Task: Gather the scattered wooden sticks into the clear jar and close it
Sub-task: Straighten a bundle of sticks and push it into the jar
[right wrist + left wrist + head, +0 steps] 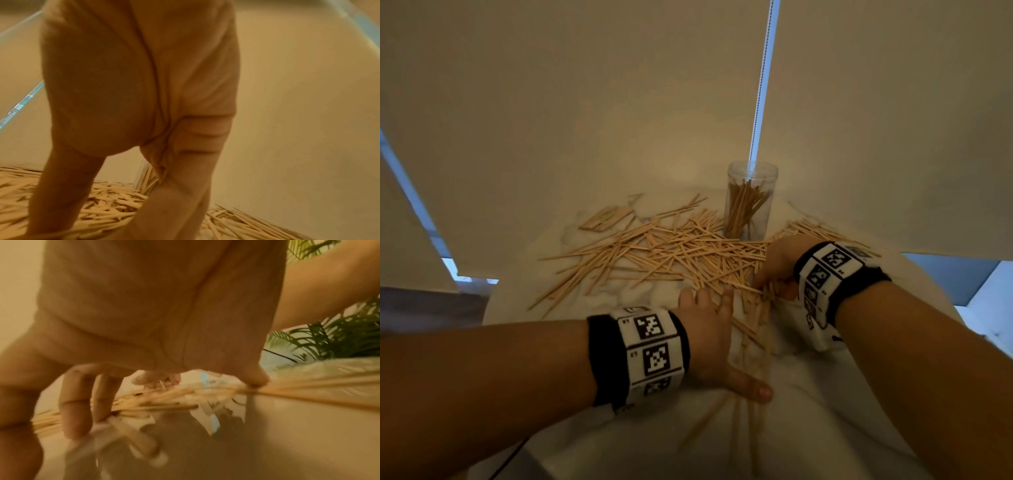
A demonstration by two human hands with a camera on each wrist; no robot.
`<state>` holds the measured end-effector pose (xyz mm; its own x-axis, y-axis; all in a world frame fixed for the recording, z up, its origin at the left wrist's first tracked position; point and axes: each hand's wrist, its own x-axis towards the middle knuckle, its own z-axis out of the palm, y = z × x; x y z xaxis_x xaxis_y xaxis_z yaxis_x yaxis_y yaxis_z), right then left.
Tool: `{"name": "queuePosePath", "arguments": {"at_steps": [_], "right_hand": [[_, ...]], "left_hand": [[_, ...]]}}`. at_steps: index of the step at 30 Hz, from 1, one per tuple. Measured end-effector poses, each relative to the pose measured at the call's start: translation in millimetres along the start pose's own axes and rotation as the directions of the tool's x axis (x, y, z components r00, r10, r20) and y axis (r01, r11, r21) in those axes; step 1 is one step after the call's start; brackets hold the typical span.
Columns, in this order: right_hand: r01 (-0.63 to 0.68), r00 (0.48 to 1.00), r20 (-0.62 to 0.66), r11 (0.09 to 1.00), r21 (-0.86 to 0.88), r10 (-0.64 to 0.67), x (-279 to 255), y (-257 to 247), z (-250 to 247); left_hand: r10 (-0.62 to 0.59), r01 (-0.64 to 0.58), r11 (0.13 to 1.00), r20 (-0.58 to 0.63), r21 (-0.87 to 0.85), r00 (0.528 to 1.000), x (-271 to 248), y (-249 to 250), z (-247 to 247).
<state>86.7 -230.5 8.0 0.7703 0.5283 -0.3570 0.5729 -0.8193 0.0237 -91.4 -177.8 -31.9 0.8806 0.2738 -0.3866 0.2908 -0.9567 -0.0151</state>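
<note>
Working near the front of the marble table (825,394), my left hand (709,339) lies flat with straight fingers on the wooden sticks (674,253). My right hand (777,263) curls round a bunch just beside it. Behind the pile stands the clear jar (751,202), upright, lidless, part-filled, close to the far edge by the blinds (585,102).

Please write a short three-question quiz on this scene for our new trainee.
1. True or false: the clear jar already holds some sticks.
2. Which hand gathers sticks nearer the jar: A) left hand B) right hand?
3. Fill in: the jar stands ____ with no lid on it.

Key: 1 true; 2 B; 3 upright. Most wooden sticks lie scattered on the table.
</note>
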Motion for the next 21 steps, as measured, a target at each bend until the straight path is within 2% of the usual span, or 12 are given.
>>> {"name": "queuePosePath", "arguments": {"at_steps": [7,12,15,21], "right_hand": [[-0.01,1.0,0.005,0.998,0.055,0.01,-6,4,3],[-0.011,1.0,0.014,1.0,0.02,0.01,-9,6,4],[-0.011,1.0,0.009,1.0,0.0,0.011,-9,5,3],[-0.036,0.996,0.083,0.999,-0.016,0.037,-13,5,0]], "left_hand": [[0.009,-0.01,1.0,-0.038,-0.025,0.999,32,-47,-32],[-0.098,0.093,0.995,-0.118,-0.046,0.988,45,-66,-38],[-0.129,0.123,0.991,-0.105,-0.058,0.986,50,-70,-38],[-0.192,0.197,0.979,-0.078,0.052,0.978,49,-75,-45]]}}
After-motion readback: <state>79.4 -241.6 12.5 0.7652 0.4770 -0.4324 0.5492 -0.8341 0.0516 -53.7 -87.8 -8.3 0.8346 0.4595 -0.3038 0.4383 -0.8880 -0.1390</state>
